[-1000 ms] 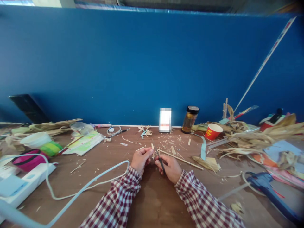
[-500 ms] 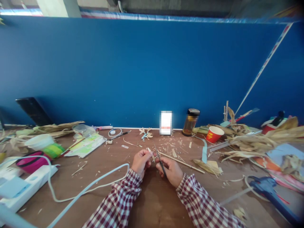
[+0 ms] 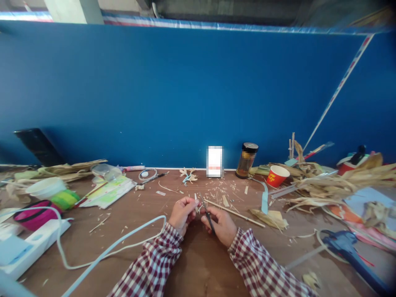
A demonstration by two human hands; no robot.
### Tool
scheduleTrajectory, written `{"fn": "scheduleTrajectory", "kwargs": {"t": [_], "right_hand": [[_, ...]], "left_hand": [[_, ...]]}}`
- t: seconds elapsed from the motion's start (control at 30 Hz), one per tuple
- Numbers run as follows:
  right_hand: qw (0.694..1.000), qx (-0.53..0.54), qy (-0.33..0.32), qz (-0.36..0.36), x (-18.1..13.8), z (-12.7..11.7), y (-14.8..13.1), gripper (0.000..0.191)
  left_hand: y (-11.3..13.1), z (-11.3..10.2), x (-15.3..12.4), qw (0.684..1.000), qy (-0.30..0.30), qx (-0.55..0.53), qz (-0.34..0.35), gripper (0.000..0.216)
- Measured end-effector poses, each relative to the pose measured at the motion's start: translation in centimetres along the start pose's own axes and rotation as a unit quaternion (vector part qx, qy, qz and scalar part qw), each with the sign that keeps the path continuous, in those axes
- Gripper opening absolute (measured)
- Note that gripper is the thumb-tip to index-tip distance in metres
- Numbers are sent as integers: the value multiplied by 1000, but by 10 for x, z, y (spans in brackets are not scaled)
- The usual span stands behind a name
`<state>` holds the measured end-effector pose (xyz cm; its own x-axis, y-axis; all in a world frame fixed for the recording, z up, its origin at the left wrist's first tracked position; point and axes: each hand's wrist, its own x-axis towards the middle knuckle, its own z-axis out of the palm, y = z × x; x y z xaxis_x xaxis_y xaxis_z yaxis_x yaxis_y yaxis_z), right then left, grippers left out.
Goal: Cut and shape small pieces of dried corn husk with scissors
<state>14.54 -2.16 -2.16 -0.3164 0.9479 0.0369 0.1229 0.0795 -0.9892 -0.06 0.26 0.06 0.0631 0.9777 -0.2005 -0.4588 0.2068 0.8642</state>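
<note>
My left hand (image 3: 183, 212) pinches a small pale piece (image 3: 196, 199), perhaps a strip of dried husk, between thumb and fingers. Close beside it, my right hand (image 3: 221, 222) is closed around dark scissors (image 3: 209, 218), whose narrow blades point up and away, near the pale piece. Whether the blades touch it I cannot tell. Just beyond my right hand a thin wooden stick (image 3: 236, 213) lies slantwise on the brown table (image 3: 192, 264). Pale trimmings (image 3: 218, 189) are strewn past both hands.
A white cable (image 3: 116, 237) loops left of my arm from a power strip (image 3: 37, 243). A glue gun (image 3: 346, 243) lies at right. Behind stand a dark-lidded jar (image 3: 246, 163) and a red paper cup (image 3: 277, 176). Dried husks (image 3: 340, 181) pile up at right, before a blue partition (image 3: 173, 90).
The view has shifted slightly. Both hands stay close together in nearly the same place, and the pale piece now points more upright.
</note>
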Motion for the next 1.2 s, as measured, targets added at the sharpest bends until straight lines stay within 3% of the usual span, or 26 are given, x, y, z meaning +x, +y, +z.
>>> {"fn": "scheduleTrajectory", "kwargs": {"t": [0.57, 1.2], "right_hand": [[998, -59, -14, -34, 1, 0, 1, 35], [999, -28, -23, -10, 1, 0, 1, 34]], "left_hand": [[1, -1, 2, 999, 20, -38, -26, 19], [1, 2, 0, 1000, 10, -3, -24, 30]]}}
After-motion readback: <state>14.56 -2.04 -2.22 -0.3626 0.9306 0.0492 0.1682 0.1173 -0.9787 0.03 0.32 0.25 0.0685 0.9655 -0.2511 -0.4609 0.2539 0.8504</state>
